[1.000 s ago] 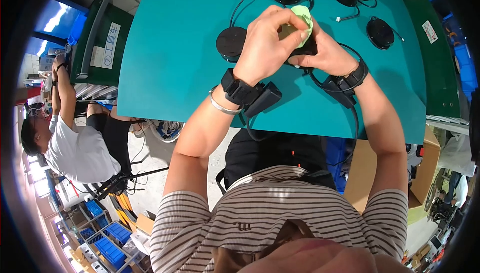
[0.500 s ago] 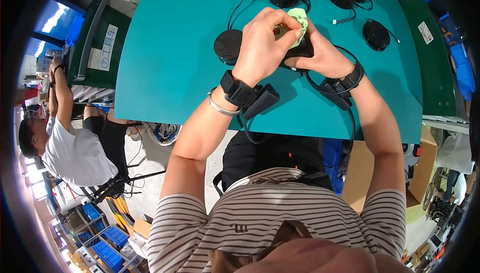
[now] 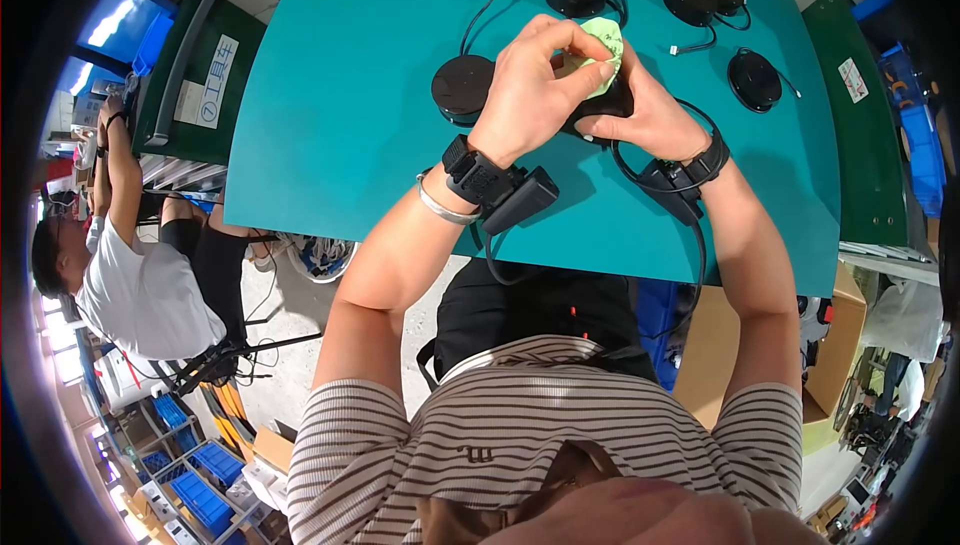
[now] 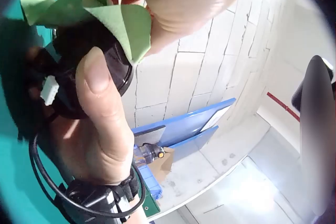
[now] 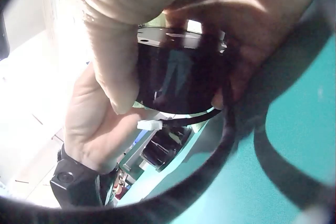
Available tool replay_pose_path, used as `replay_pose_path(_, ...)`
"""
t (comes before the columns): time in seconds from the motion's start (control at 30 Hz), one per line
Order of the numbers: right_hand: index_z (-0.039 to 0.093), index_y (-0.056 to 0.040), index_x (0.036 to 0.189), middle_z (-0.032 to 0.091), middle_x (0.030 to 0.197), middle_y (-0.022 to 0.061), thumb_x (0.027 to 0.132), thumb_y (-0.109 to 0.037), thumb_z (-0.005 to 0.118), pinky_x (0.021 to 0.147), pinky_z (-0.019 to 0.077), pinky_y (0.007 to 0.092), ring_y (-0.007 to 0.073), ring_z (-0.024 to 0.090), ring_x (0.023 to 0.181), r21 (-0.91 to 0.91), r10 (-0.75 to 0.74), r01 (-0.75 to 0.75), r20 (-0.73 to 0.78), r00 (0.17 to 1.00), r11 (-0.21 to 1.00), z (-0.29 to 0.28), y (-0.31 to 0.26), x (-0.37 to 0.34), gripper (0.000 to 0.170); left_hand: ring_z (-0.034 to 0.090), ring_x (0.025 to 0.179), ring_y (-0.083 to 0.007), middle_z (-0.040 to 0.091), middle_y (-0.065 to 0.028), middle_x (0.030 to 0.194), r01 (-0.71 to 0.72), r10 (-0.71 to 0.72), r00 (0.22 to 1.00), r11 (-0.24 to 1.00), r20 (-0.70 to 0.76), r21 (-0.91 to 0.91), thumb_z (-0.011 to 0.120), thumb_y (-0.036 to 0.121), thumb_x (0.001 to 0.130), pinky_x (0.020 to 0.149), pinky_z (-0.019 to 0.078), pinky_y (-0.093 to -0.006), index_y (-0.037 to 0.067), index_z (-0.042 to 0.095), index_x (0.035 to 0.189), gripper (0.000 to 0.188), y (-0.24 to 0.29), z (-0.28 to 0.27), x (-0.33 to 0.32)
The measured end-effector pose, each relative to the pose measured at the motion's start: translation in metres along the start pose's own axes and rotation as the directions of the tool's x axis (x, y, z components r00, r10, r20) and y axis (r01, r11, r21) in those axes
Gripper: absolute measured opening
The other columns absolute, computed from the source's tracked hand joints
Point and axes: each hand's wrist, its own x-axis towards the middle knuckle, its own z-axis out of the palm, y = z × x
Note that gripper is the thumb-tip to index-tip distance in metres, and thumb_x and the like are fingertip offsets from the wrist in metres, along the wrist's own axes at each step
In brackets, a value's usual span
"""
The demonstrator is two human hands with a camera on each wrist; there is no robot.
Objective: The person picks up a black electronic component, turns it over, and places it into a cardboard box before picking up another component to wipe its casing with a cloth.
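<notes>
While left fingers [image 3: 572, 37] pinch green sheet [image 3: 607, 32], right fingers [image 5: 113, 66] flank disc [image 5: 178, 79].

Head view tilted slightly | teal table [image 3: 340, 145]: near corners farther left in frame | green cloth [image 3: 606, 28]: folds reshaped

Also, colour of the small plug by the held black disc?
White; the plug shows best in the left wrist view.

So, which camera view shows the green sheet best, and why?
The left wrist view: the green sheet appears large there, its curling flaps plain against the black disc. The head view shows it smaller, pinched in the left hand; the right wrist view gives at most pale slivers, too hidden to be sure.
</notes>
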Motion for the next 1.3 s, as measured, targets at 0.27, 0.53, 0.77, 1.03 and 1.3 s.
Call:
replay_pose_path(0.27,0.019,-0.0018,0.148,0.048,0.129,0.0112,0.079,-0.007,0.076,0.095,0.0493,0.0321,0.0176,0.051,0.118,0.199,0.11,-0.11,0.011,0.994,0.974,0.001,-0.007,0.0,0.089,0.056,0.112,-0.019,0.055,-0.0085,0.115,-0.129,0.129,0.991,0.991,-0.023,0.024,0.068,0.01,0.089,0.093,0.0493,-0.0313,0.005,0.067,0.107,0.019,-0.011,0.009,-0.003)
replay_pose_path(0.53,0.024,-0.001,0.145,0.052,0.125,0.0102,0.08,-0.009,0.076,0.098,0.0471,0.0337,0.018,0.053,0.116,0.193,0.125,-0.126,0.013,0.992,0.973,-0.001,-0.004,-0.001,0.083,0.046,0.132,-0.0245,0.054,-0.0165,0.135,-0.112,0.117,0.983,0.993,0.138,-0.05,0.06,0.017,0.095,0.103,0.0425,-0.0365,0.009,0.063,0.126,0.032,-0.011,0.008,-0.003)
replay_pose_path(0.77,0.026,0.0007,0.144,0.049,0.129,0.0119,0.081,-0.015,0.077,0.104,0.0418,0.036,0.0207,0.049,0.123,0.067,0.091,-0.091,-0.002,0.996,0.994,-0.001,0.002,-0.001,0.082,0.051,0.127,-0.0241,0.056,-0.0167,0.133,-0.128,0.131,0.985,0.991,0.11,-0.036,0.059,0.016,0.096,0.102,0.0439,-0.036,0.009,0.065,0.125,0.031,-0.014,0.007,-0.001)
replay_pose_path(1.03,0.027,0.0007,0.143,0.048,0.13,0.0127,0.08,-0.015,0.077,0.106,0.0403,0.0363,0.0216,0.047,0.124,0.158,0.111,-0.109,-0.001,0.994,0.981,-0.001,-0.004,-0.002,0.082,0.047,0.131,-0.0241,0.055,-0.0164,0.134,-0.128,0.133,0.968,0.991,0.212,-0.038,0.061,0.015,0.095,0.101,0.0443,-0.0347,0.009,0.066,0.124,0.03,-0.012,0.001,0.003)
replay_pose_path(1.3,0.026,0.0006,0.143,0.05,0.127,0.0124,0.08,-0.016,0.078,0.102,0.0434,0.0357,0.0207,0.05,0.12,0.03,0.051,-0.051,-0.025,0.998,0.998,-0.001,0.002,-0.001,0.083,0.055,0.121,-0.0269,0.057,-0.0171,0.13,-0.115,0.121,0.986,0.992,0.112,-0.058,0.059,0.016,0.095,0.097,0.047,-0.0355,0.011,0.067,0.121,0.028,-0.014,0.006,0.001)
